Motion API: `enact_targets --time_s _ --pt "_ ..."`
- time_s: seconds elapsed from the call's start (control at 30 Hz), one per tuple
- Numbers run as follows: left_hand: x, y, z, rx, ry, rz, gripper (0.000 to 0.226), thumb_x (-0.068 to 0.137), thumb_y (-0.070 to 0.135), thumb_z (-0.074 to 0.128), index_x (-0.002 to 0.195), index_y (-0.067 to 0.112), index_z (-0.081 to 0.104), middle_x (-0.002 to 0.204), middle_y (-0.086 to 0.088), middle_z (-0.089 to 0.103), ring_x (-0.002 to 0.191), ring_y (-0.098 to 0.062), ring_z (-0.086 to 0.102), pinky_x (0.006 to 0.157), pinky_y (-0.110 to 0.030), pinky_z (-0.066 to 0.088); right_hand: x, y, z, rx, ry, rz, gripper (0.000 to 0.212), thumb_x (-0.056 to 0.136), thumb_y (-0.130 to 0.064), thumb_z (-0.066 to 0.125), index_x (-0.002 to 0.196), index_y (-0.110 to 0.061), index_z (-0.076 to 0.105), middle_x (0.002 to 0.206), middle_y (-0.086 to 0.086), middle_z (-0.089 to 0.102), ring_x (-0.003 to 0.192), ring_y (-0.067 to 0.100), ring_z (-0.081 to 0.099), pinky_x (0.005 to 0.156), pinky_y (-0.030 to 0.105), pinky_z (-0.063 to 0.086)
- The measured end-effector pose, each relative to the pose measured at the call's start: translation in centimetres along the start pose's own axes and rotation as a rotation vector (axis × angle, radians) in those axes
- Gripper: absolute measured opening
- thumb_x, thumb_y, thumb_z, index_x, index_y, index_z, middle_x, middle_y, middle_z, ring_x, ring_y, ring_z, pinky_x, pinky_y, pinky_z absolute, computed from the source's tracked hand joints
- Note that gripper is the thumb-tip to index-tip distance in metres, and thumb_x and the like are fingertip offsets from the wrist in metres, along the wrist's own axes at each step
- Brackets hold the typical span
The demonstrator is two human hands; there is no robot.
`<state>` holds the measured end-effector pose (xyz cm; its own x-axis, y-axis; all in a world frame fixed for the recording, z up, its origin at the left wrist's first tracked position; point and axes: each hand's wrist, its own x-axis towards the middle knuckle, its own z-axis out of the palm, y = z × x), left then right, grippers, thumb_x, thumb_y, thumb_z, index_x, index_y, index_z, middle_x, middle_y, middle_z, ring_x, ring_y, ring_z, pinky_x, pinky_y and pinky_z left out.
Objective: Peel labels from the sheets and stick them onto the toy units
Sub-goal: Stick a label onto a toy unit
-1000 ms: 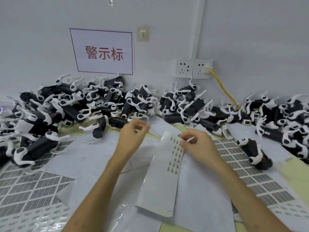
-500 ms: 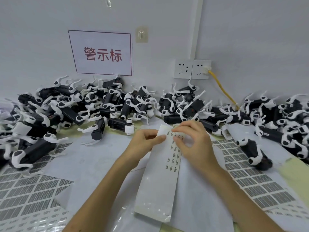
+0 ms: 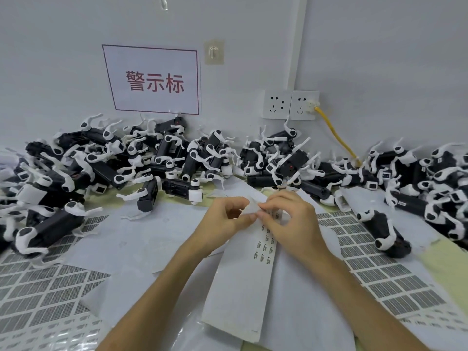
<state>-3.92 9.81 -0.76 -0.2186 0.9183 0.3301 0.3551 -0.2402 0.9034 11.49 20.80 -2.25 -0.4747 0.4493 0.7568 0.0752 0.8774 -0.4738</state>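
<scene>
Now you seem mid-peel: your left hand [image 3: 224,220] pinches the bent top corner of the long white paper label strip [image 3: 240,287], your right hand [image 3: 291,224] clamps its grip on the top edge, so next free one label cleanly for the black-and-white plastic toy units [image 3: 177,186] piled beyond the strip.

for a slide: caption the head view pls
Left hand and right hand pinch the top corner of a label sheet before heaped toy units.
</scene>
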Motion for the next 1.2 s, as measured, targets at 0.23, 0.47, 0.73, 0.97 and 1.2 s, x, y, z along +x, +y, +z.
enact_targets --time_s 0.23,0.47,0.73,0.97,1.2 --pt "0.0 0.4 0.2 0.047 -0.036 0.08 0.064 0.098 -0.006 0.061 0.064 0.046 0.069 0.057 0.028 0.054 0.054 0.009 0.051 0.057 -0.004 0.037 0.1 0.1 -0.1 0.068 0.005 -0.021 0.008 0.085 -0.006 0.078 0.079 -0.011 0.075 0.08 -0.001 0.066 0.072 0.012 0.061 0.069 0.032 0.051" --pt "-0.1 0.6 0.2 0.035 -0.042 0.073 0.065 0.098 -0.008 0.06 0.063 0.046 0.067 0.057 0.027 0.054 0.053 0.008 0.051 0.054 -0.003 0.036 0.1 -0.1 -0.3 0.09 0.003 0.015 0.012 0.085 -0.001 0.077 0.078 -0.009 0.075 0.078 0.001 0.067 0.071 0.014 0.061 0.068 0.033 0.051" --pt "-0.2 0.2 -0.1 -0.013 -0.018 -0.04 0.017 0.099 0.0 0.063 0.092 0.011 0.074 0.085 0.001 0.073 0.078 -0.014 0.068 0.07 -0.025 0.053 0.3 0.0 -0.5 0.043 0.029 0.066 0.012 0.088 -0.007 0.076 0.082 -0.017 0.075 0.079 -0.012 0.068 0.077 0.01 0.061 0.073 0.012 0.043" --pt "0.5 -1.0 -0.2 0.117 0.155 -0.283 0.032 0.095 0.016 0.073 0.125 0.023 0.063 0.113 -0.003 0.069 0.094 -0.019 0.07 0.079 -0.03 0.057 0.2 0.0 -0.6 0.036 0.122 0.126 0.012 0.09 -0.004 0.075 0.088 -0.015 0.079 0.081 -0.016 0.073 0.076 0.012 0.066 0.074 0.014 0.048" --pt "0.5 -1.0 -0.8 0.242 0.341 -0.278 0.012 0.096 0.017 0.071 0.105 0.025 0.07 0.096 0.012 0.068 0.078 -0.008 0.063 0.063 -0.018 0.044 0.2 -0.2 -0.7 0.031 0.204 0.101 0.011 0.09 -0.003 0.075 0.094 -0.012 0.08 0.079 -0.012 0.074 0.075 0.01 0.068 0.074 0.018 0.053"
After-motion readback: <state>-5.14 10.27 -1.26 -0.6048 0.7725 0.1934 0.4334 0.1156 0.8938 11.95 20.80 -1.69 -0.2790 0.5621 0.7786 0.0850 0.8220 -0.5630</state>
